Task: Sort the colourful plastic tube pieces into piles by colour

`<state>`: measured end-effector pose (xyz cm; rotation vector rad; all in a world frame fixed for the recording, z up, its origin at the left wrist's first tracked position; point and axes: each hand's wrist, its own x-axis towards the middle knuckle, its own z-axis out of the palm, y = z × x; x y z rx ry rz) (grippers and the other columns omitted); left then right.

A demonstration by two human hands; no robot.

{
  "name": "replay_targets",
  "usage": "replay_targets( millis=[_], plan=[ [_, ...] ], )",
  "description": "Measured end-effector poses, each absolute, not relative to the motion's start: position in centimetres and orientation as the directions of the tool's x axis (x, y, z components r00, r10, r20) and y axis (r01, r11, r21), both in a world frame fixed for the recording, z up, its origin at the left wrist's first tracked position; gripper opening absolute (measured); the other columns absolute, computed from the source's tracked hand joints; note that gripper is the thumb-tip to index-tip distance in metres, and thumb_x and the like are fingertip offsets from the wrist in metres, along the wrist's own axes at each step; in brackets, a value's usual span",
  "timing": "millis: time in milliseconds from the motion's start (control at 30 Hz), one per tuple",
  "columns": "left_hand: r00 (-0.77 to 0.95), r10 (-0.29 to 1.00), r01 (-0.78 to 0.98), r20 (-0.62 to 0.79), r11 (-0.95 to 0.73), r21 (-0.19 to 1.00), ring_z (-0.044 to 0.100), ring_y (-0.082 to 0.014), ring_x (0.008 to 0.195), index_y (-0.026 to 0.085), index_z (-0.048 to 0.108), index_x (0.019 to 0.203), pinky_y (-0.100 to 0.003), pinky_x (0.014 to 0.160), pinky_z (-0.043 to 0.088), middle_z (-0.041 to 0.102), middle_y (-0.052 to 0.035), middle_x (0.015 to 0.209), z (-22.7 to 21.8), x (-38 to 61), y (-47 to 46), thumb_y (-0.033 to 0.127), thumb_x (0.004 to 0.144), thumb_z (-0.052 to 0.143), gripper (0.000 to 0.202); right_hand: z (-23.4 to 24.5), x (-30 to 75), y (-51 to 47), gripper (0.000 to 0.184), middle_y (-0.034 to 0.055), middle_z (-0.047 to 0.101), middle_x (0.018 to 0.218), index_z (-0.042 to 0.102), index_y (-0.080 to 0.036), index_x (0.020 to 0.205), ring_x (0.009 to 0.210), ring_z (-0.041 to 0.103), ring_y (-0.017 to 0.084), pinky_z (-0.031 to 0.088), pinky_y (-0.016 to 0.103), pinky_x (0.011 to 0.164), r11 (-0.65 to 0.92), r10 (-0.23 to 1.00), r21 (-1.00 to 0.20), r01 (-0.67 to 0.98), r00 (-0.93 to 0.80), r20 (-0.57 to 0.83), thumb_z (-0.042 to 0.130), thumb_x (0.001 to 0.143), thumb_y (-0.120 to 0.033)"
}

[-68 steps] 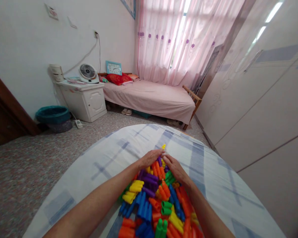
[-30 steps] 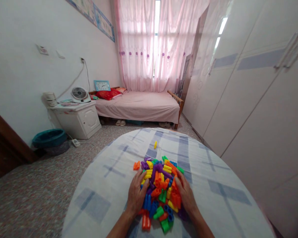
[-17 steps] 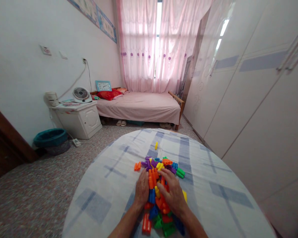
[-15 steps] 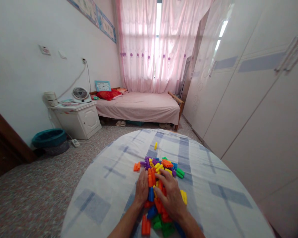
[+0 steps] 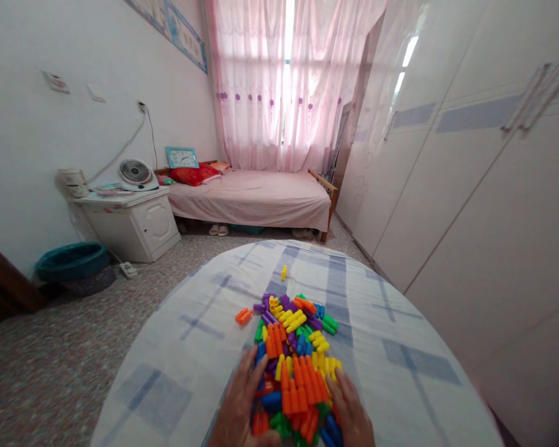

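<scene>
A heap of bullet-shaped plastic building blocks in orange, yellow, blue, green and purple lies on the table. On its left side is my left hand (image 5: 240, 400), open, fingers stretched forward along the blocks. Across from it my right hand (image 5: 353, 408) is open too, its fingertips by some yellow blocks (image 5: 327, 366). Between the hands a cluster of orange blocks (image 5: 302, 388) rests on top of the heap. Further out lie more orange blocks (image 5: 276, 340) and yellow blocks (image 5: 292, 320). Blocks under the cluster are partly hidden.
The round table wears a checked white-and-blue cloth (image 5: 168, 397). One yellow block (image 5: 284, 273) and an orange piece (image 5: 244, 316) lie apart from the heap. Beyond are a bed (image 5: 256, 195), a white cabinet (image 5: 156, 226), a teal-lined bin (image 5: 74, 261) and a wardrobe (image 5: 447, 205) at right.
Both hands have drawn back towards me and spread apart, the left moving left and the right moving right. The orange blocks between them now show. My view has shifted slightly to the right.
</scene>
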<state>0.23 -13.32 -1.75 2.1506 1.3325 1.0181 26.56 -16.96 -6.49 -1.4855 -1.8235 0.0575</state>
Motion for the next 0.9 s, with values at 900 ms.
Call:
replay_targets(
  millis=[900],
  plan=[
    [0.302,0.852,0.740,0.427,-0.492,0.459,0.023,-0.0312,0.138,0.023,0.018,0.146,-0.046,0.107,0.034,0.009,-0.0115,0.154,-2.0,4.0,-11.4,0.043,0.073,0.065,0.089,-3.0,24.1,-12.0,0.076,0.0103,0.048,0.136,0.034,-0.020,0.139,0.126,0.043,0.030,0.040,0.047,0.100,0.381,0.807,-0.438,0.814,-0.062,0.587,0.063,0.075,-0.048]
  ],
)
